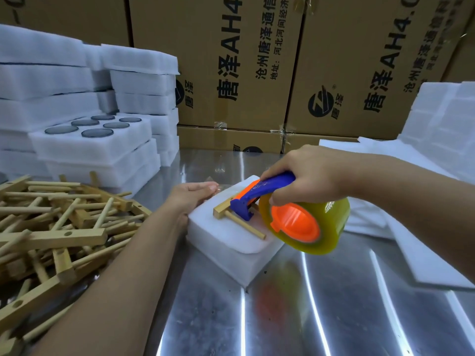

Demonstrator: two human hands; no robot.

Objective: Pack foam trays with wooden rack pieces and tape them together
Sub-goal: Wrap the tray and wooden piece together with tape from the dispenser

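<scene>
A white foam tray stack [226, 242] lies on the metal table in the middle. A wooden rack piece [239, 222] rests on its top, partly under the tape dispenser. My right hand [311, 173] grips the blue handle of the tape dispenser [257, 196], whose yellowish tape roll [326, 227] with an orange hub hangs off the tray's right side. Its blue front end presses on the tray's top. My left hand [195, 194] lies against the tray's far left edge with the fingers fairly straight.
A heap of wooden rack pieces [56, 227] fills the left. Stacked foam trays [90, 147], one with dark round discs, stand behind it. Loose foam sheets [411, 214] lie to the right. Cardboard boxes [231, 73] wall off the back. The steel table [308, 304] extends to the front.
</scene>
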